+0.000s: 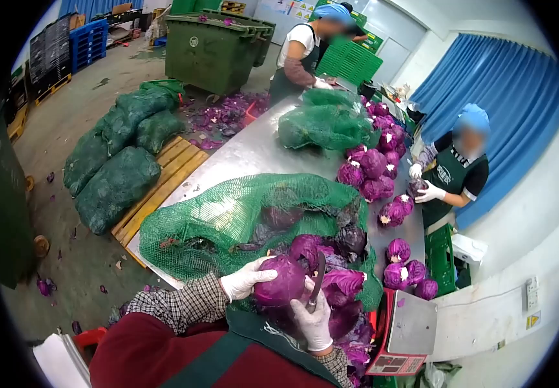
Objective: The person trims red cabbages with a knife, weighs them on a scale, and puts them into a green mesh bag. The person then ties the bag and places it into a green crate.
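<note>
The left hand (247, 279), in a white glove, is curved around the left side of a red cabbage (279, 283), thumb and fingers spread on its skin, holding it up in front of the apron. The right hand (315, 323), gloved too, is closed around a knife (319, 278) whose blade points upward beside the cabbage; whether its thumb touches the cabbage I cannot tell. Loose purple leaves (346, 282) lie just beyond, next to a red scale (415, 326) with a bare metal plate.

Behind the held cabbage an open green mesh bag (221, 200) spreads over the metal table (241, 152), with dark cabbages showing inside and at its mouth. Trimmed cabbages (374, 165) line the table's right side, where a co-worker (454, 171) holds another in both gloved hands, near a green crate (440, 255). A second mesh bag (321, 126) lies farther up the table. Stuffed mesh bags (118, 194) rest by a wooden pallet (179, 156), their contents hard to make out, and beyond stands a green wheeled bin (205, 58) with purple scraps on top
</note>
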### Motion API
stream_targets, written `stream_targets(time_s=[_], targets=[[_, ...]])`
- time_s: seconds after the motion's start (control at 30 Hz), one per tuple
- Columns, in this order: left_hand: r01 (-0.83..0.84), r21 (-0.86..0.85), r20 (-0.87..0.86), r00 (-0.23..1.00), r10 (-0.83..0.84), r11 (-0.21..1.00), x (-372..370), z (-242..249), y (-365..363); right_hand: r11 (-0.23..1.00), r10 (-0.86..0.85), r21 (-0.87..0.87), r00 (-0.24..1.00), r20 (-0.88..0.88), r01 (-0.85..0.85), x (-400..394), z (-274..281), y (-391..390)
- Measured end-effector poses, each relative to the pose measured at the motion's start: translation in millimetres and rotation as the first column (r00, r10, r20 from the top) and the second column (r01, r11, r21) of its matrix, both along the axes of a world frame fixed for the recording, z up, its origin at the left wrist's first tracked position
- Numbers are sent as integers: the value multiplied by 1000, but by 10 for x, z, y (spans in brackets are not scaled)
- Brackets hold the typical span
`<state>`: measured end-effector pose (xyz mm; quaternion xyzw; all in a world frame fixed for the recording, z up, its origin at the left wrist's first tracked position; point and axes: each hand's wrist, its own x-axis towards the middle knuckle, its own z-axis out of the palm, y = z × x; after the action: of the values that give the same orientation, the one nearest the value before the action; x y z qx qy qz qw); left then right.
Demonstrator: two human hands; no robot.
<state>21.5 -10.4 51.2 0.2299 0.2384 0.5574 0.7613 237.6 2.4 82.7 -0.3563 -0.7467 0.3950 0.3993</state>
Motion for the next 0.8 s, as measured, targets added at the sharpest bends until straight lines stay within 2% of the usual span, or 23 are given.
stream_targets(time_s=[0.03,0.07,0.1,0.13,0.23,0.27,0.37,0.4,0.5,0.53,0.63,0.67,0.7,0.77,0.8], targets=[[-38,42,-93,995,41,998,29,21,14,972,-6,236,994,108,-20,22,49,55],[-69,87,-187,979,85,994,45,53,26,999,-48,14,998,33,48,7,137,20],[-95,140,-279,951,131,986,60,71,36,994,-68,87,993,100,60,30,126,43],[-130,220,-387,898,209,967,79,53,52,993,-102,71,983,152,92,26,153,18],[-137,339,-544,778,313,931,120,-5,67,988,-140,93,957,256,120,35,153,20],[-139,297,-589,752,295,945,141,12,36,988,-141,104,949,284,116,51,100,17],[-152,359,-784,486,386,921,252,-347,78,938,-265,316,888,377,146,89,-195,54],[-136,302,-854,401,331,944,281,-225,58,920,-328,343,851,410,190,51,-207,48],[-192,214,-833,476,281,958,313,-331,81,943,-323,227,822,469,241,42,-417,82],[-190,216,-845,455,281,958,306,-354,80,934,-353,199,840,412,296,-12,-350,79],[-182,206,-657,702,274,961,157,-378,54,849,-522,300,780,346,435,275,-460,373],[-102,149,-362,920,150,984,18,-383,-12,833,-552,257,747,369,489,488,-371,496],[-42,106,-140,989,57,993,-51,-355,-51,813,-579,212,710,401,543,686,-282,546],[80,105,197,975,-99,991,-114,-170,-97,885,-465,105,846,260,454,689,-31,531],[41,126,82,995,-52,991,-109,-185,-83,907,-420,8,902,101,422,682,-149,528]])
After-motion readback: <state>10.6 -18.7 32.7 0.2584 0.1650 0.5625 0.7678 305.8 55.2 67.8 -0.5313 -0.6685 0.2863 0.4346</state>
